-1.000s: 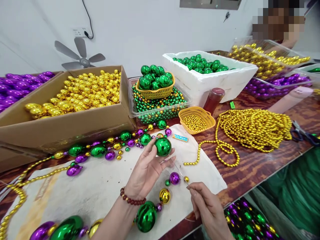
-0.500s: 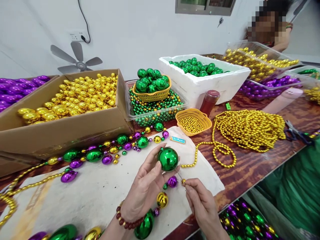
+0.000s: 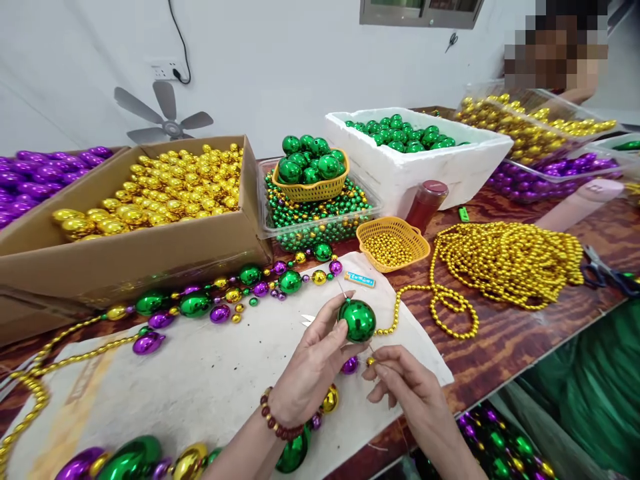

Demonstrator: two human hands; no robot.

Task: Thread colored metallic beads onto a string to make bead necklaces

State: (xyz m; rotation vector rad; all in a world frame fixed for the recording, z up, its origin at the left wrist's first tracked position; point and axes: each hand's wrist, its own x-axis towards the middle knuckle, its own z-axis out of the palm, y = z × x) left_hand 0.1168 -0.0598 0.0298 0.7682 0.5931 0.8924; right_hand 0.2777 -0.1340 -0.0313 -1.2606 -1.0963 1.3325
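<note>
My left hand (image 3: 325, 347), with a beaded bracelet on its wrist, holds a large shiny green bead (image 3: 357, 321) between thumb and fingers. A thin needle (image 3: 341, 285) pokes out at the bead's upper left. Below the bead my right hand (image 3: 407, 387) pinches the needle's lower part, close to a small gold bead (image 3: 371, 361). Beneath my hands runs a string of beads, with a purple bead (image 3: 350, 365), a gold bead (image 3: 330, 399) and a big green bead (image 3: 294, 452); my left arm hides part of it. Two pale pointed tips (image 3: 307, 320) show beside my left hand.
A finished-looking bead strand (image 3: 195, 303) lies on the white cloth (image 3: 200, 387). Behind stand a cardboard box (image 3: 150, 250) of gold beads, a yellow basket (image 3: 365, 248) and a foam box (image 3: 425, 170). Gold bead chains (image 3: 510, 263) and scissors (image 3: 600, 270) lie right; a person (image 3: 580, 83) is beyond.
The needle now sticks out of the green bead's upper side, and less of it shows below. Both hands have shifted slightly right in view. Pale pointed tips have appeared beside my left hand.
</note>
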